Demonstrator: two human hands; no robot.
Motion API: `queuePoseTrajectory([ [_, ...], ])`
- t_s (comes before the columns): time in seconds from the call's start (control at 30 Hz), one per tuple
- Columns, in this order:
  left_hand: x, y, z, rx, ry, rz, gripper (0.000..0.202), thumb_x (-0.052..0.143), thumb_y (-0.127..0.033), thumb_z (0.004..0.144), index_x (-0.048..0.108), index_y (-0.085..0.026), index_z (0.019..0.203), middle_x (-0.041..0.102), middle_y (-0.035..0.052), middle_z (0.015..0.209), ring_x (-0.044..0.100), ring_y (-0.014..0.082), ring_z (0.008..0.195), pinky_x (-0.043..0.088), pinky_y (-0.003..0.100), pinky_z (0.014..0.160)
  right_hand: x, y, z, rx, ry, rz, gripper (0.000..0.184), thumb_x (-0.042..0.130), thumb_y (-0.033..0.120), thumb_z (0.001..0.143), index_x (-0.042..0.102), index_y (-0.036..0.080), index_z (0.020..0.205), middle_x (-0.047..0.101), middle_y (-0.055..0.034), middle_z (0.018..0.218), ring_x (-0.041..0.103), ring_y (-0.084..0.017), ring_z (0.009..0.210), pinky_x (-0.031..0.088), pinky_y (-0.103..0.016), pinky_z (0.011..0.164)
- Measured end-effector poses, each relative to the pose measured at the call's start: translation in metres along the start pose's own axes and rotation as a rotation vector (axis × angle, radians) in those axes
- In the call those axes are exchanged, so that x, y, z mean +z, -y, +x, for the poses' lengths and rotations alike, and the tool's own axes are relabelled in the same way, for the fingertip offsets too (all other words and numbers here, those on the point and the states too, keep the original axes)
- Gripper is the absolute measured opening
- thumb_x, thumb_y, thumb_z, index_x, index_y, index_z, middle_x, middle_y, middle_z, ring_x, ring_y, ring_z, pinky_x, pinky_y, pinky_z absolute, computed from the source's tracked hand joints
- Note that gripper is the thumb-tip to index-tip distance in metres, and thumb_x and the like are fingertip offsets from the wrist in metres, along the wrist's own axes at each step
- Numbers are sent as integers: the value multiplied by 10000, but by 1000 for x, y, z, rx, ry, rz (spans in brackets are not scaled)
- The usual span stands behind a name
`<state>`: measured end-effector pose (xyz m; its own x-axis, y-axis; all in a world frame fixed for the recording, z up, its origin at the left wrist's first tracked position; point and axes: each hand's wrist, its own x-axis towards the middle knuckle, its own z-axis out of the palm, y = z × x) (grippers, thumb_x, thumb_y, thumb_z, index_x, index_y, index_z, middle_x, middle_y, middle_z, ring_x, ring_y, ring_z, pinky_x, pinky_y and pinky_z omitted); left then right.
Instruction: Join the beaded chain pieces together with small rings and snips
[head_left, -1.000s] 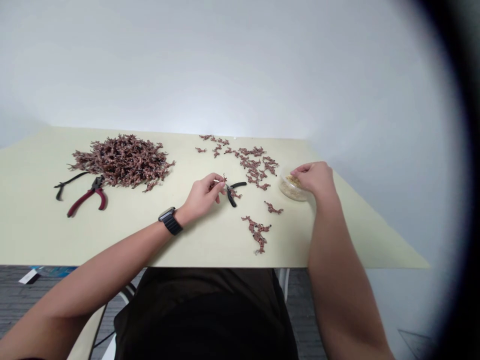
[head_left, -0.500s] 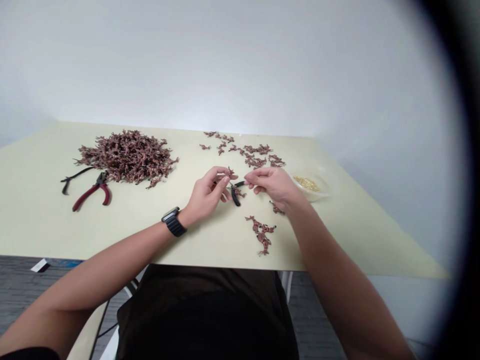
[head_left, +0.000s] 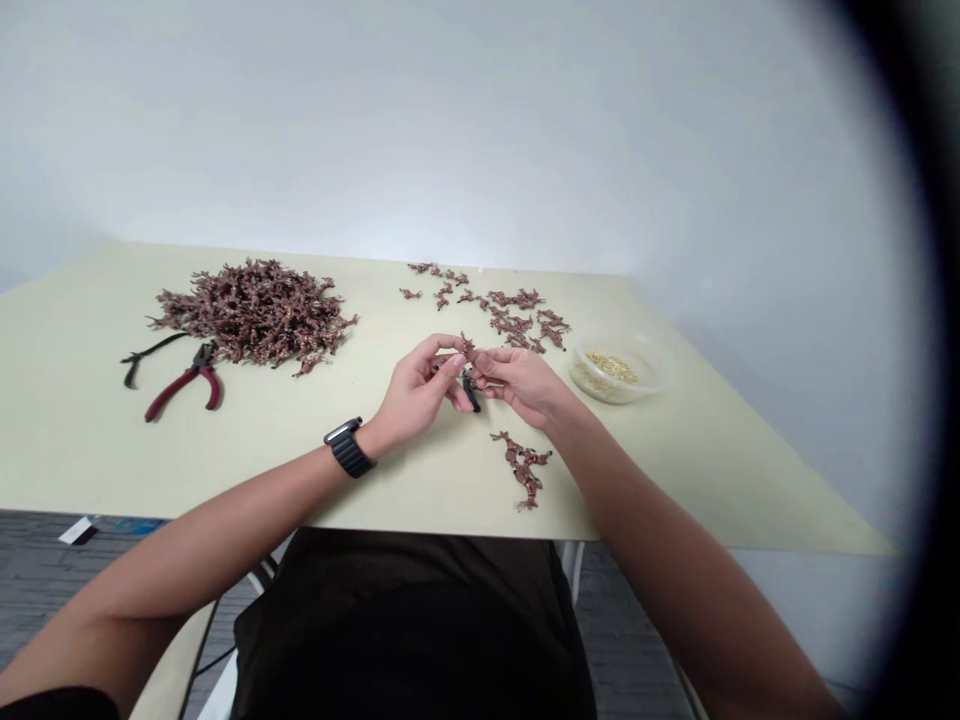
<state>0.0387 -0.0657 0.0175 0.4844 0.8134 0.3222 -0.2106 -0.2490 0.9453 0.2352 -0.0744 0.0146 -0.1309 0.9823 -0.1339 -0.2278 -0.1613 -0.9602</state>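
Tiny brown piece looks light, fiddly; left hand & right hand pinch it w/ fingertips, best held by its end.

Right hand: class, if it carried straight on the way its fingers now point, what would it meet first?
The small brown piece at the fingertips of the left hand, just ahead of the right hand. Depth is unclear, so it could be those fingertips instead.
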Motion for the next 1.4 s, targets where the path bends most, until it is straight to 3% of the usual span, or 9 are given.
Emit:
queuePoseTrajectory([
  [0.17,2,-2,-2,7,-29,56,374,636,-499,1003,571,-196,1213,697,19,830,718,140,585,584,265,576,3,0,-1,22,29,45,423,957,507,675,751,167,820,645,-18,755,558,-117,683,431,-256,584],
  [0.37,9,-3,-5,-30,23,-3,377,617,-502,1013,563,-205,1239,638,-25,709,689,132,542,554,247,547,2,2,-1,9,52,70,391,940,482,710,749,170,848,618,-7,750,549,-125,701,443,-269,614],
  [0.63,10,4,-2,25,-93,115,345,603,-471,1024,590,-196,1232,727,66,1039,730,129,657,616,279,662,6,5,-2,-4,-95,5,376,984,413,613,729,181,762,638,-17,764,576,-141,724,463,-279,628],
  [0.9,-3,3,-4,183,-23,564,299,494,-403,1082,616,-211,1275,760,43,998,724,121,708,544,246,717,3,1,0,-4,-77,39,366,976,425,644,770,171,808,688,-40,795,590,-131,715,479,-279,647],
  [1.0,-5,5,-3,199,-12,635,304,468,-399,1090,612,-217,1287,763,45,991,710,119,698,530,249,712,3,1,-1,-10,-83,31,350,976,408,647,783,171,818,723,-65,866,618,-143,758,509,-286,679],
  [1.13,-4,8,-1,140,-63,534,298,506,-439,1072,620,-224,1245,753,33,943,704,117,663,537,246,680,3,3,-1,-23,-48,26,292,941,388,702,798,184,855,732,-76,922,636,-158,797,534,-298,702],
  [1.23,-4,9,5,7,-87,260,328,565,-497,1034,581,-212,1196,760,62,1020,706,120,602,558,259,626,4,4,-2,-62,-101,-108,260,898,392,747,797,188,871,734,-79,901,643,-176,779,538,-319,686],
  [1.33,-8,10,11,-153,-96,-14,365,617,-524,999,516,-209,1152,761,110,1136,703,125,547,559,264,563,6,7,-5,-286,-272,-456,205,825,407,810,786,211,855,745,-75,875,655,-210,788,547,-362,711],
  [1.4,-12,11,13,-204,-86,-62,381,631,-534,990,494,-211,1138,779,105,1066,679,121,499,523,242,509,9,9,-9,-441,-339,-620,179,780,407,844,780,228,851,748,-65,870,670,-230,829,555,-379,754],
])
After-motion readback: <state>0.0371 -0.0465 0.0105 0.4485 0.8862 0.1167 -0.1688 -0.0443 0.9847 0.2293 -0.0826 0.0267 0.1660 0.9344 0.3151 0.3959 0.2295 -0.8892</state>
